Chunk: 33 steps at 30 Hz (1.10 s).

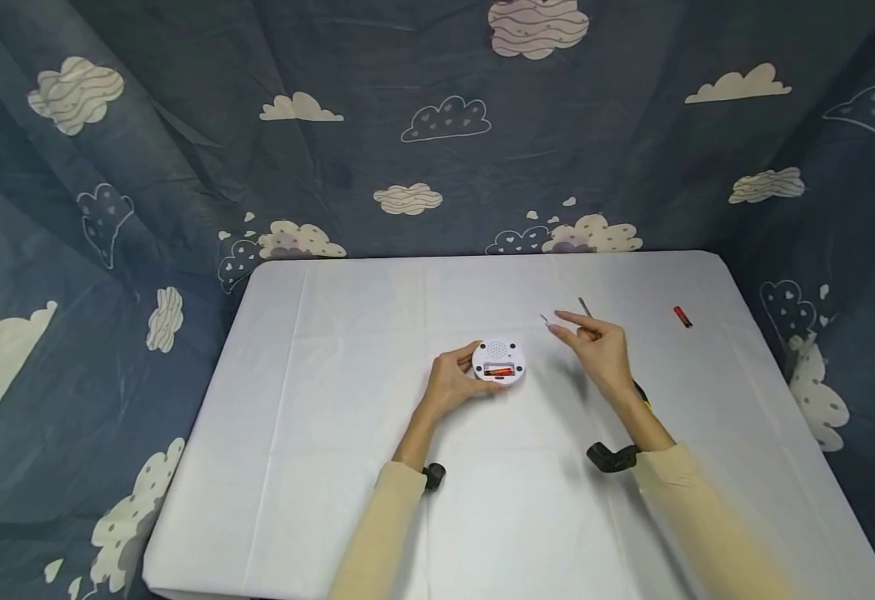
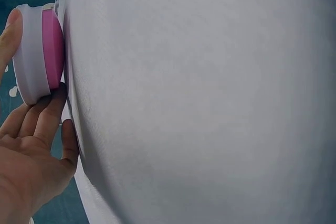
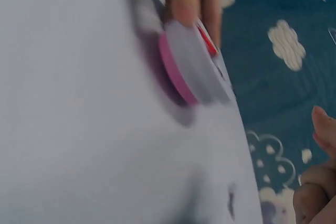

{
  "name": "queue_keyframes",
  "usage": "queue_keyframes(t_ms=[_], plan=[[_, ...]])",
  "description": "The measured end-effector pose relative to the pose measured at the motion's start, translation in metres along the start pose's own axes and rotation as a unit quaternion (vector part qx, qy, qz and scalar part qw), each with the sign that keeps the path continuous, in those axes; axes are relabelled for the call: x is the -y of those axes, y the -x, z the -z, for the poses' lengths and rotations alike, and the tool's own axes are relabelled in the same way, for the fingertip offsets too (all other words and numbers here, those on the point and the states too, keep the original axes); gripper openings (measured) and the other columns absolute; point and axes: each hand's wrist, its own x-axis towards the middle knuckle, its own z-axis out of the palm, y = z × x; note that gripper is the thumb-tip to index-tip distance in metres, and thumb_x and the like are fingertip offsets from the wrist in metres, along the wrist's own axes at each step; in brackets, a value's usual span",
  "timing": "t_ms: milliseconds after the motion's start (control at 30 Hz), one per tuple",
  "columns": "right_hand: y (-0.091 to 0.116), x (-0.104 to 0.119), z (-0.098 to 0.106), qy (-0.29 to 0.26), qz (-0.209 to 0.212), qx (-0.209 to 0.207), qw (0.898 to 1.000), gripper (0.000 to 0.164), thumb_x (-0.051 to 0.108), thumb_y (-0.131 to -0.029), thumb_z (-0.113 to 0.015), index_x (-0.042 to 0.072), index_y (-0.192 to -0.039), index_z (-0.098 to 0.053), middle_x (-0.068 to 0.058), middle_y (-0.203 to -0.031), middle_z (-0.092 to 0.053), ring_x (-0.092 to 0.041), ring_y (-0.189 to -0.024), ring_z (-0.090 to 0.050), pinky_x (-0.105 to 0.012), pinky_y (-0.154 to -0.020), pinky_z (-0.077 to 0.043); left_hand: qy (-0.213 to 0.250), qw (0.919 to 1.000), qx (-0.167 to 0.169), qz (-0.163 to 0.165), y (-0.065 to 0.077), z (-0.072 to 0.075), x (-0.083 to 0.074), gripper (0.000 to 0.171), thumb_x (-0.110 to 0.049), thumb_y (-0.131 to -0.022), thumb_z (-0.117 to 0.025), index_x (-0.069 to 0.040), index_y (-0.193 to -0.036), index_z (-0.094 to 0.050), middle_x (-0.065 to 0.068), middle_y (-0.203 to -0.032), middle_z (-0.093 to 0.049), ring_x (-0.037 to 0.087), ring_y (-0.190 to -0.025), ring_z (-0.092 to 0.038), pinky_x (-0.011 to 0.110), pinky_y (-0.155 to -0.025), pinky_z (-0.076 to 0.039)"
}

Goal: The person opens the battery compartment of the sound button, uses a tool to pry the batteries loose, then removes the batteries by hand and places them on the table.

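Note:
My left hand [image 1: 454, 382] grips a round white-and-pink electronic device [image 1: 499, 350] at its left edge, thumb below and fingers above. Its back faces up, showing speaker holes, dark feet and an uncovered compartment with a red battery [image 1: 498, 372] inside. In the left wrist view the device's pink side [image 2: 52, 48] faces the table. My right hand [image 1: 597, 354] hovers right of the device, thumb and index finger extended and apart. By their tips is a tiny thin piece [image 1: 545, 320], too small to identify. A thin grey rod [image 1: 584, 307] shows behind the hand, its other end hidden.
A second red battery [image 1: 682, 317] lies at the right back of the white-covered table [image 1: 347, 500]. Dark blue cloud-patterned curtains [image 1: 377, 50] surround its back and sides. A blurred dark mark [image 3: 231, 201] shows on the cloth in the right wrist view.

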Motion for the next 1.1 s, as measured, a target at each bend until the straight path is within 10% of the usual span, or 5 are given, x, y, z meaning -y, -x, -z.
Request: queue_keyframes(t_ms=[400, 1100], plan=[[0.030, -0.005, -0.043, 0.015, -0.013, 0.154, 0.988, 0.029, 0.023, -0.089, -0.083, 0.006, -0.112, -0.081, 0.010, -0.051, -0.034, 0.000, -0.045, -0.027, -0.016, -0.041, -0.021, 0.000, 0.9998, 0.007, -0.018, 0.001, 0.003, 0.000, 0.096, -0.020, -0.067, -0.099, 0.001, -0.149, -0.052, 0.019, -0.151, -0.055, 0.029, -0.138, -0.057, 0.027, -0.110, -0.052], [0.031, -0.007, -0.054, 0.030, -0.017, 0.181, 0.983, 0.017, 0.016, -0.090, -0.081, 0.003, -0.100, -0.082, 0.009, -0.054, -0.040, -0.001, -0.048, -0.031, -0.015, -0.044, -0.023, -0.011, 0.9998, 0.009, -0.016, 0.001, 0.002, 0.000, 0.097, -0.021, -0.067, -0.099, 0.000, -0.149, -0.051, 0.017, -0.153, -0.054, 0.028, -0.139, -0.056, 0.026, -0.111, -0.052]])
